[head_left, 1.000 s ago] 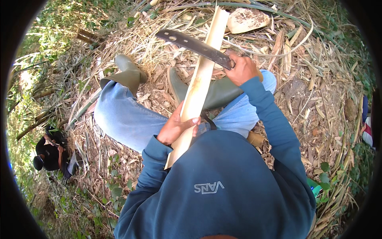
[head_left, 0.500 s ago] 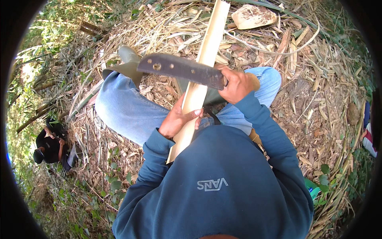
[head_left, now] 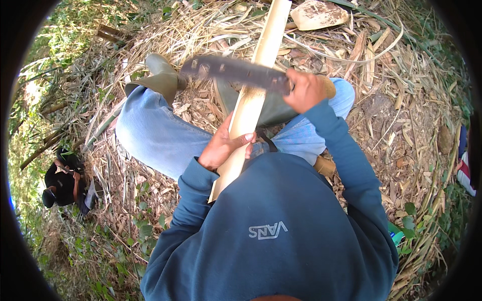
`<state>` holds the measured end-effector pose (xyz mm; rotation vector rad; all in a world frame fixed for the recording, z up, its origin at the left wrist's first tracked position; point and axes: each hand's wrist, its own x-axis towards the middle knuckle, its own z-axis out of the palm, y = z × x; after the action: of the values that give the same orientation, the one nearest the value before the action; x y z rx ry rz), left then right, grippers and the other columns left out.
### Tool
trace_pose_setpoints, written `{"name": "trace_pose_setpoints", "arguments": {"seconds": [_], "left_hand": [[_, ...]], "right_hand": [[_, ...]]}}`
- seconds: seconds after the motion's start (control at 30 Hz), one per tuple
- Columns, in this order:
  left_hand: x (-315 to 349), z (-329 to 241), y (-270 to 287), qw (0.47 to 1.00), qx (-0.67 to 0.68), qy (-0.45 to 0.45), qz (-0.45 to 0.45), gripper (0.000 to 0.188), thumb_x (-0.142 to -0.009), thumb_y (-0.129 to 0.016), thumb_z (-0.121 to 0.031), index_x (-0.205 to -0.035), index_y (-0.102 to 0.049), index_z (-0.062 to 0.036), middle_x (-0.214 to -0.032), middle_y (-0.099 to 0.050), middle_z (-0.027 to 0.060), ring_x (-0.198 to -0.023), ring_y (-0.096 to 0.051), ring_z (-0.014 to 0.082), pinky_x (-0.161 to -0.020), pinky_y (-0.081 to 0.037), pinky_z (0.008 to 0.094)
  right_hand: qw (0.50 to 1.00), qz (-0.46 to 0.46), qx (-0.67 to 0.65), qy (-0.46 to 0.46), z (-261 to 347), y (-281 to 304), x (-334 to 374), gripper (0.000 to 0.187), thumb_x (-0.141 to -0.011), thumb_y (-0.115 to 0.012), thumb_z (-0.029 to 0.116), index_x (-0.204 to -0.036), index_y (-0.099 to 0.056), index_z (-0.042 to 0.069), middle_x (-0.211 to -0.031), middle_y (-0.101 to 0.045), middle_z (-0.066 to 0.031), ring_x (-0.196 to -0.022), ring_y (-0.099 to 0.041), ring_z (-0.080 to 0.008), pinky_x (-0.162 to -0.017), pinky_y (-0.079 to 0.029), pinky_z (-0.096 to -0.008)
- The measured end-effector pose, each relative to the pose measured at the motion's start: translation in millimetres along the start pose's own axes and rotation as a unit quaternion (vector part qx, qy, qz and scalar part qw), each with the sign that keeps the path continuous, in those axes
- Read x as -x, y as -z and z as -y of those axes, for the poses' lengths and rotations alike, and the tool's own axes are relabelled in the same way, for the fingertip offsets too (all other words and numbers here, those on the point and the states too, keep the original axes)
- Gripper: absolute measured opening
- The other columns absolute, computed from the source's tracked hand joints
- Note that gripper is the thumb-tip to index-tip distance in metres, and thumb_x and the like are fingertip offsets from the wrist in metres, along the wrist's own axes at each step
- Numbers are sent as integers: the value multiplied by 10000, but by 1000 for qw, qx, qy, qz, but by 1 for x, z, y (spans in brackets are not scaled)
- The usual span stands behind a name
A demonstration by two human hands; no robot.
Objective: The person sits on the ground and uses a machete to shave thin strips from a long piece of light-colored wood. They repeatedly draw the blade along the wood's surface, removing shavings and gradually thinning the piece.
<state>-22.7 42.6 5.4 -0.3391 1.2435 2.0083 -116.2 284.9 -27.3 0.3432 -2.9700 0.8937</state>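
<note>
A long pale split-bamboo strip (head_left: 246, 111) slants from my lap up past my knees, its hollow side facing up. My left hand (head_left: 224, 145) is closed around its lower part, the thumb lying over the edge. In my right hand (head_left: 305, 90) I grip the light wooden handle (head_left: 329, 87) of a machete (head_left: 231, 70). Its broad dark blade, with several holes along it, lies crosswise over the strip and is slightly blurred. Whether the edge touches the bamboo I cannot tell.
My bent legs in jeans (head_left: 155, 133) and a rubber boot (head_left: 161, 78) flank the strip. A pale wood chunk (head_left: 320, 15) lies beyond it. Dry shavings (head_left: 371, 125) and leaves cover the ground. Another person (head_left: 65, 178) sits at the far left.
The machete has moved away from me along the strip and a little to the right, with my right hand. My left hand keeps its hold on the bamboo.
</note>
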Motion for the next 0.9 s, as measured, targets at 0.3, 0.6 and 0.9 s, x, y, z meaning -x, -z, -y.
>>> {"name": "trace_pose_setpoints", "arguments": {"seconds": [0.3,0.6,0.9], "left_hand": [[0,-2,-2,1000,-8,-7,-4,633,-934,-671,-57,-1454,-308,-55,-880,-597,83,-646,-605,159,-598,-534,306],[1,0,-3,1000,-15,-7,6,637,-930,-675,-54,-1453,-311,-57,-882,-593,80,-637,-598,158,-595,-531,305],[2,-3,-6,1000,-16,-7,16,637,-934,-666,-48,-1461,-309,-71,-876,-586,77,-637,-596,156,-594,-527,304]], "right_hand": [[999,24,-16,21,-5,-1,-1,297,-777,-722,341,-910,-706,76,-662,-645,-220,-663,-662,-420,-620,-519,-503],[997,46,3,55,-15,5,-7,278,-802,-718,316,-934,-721,71,-685,-650,-213,-682,-661,-416,-645,-514,-494],[998,15,41,37,-21,14,-15,212,-751,-723,314,-851,-696,130,-667,-659,-157,-642,-670,-386,-599,-525,-490]]}}
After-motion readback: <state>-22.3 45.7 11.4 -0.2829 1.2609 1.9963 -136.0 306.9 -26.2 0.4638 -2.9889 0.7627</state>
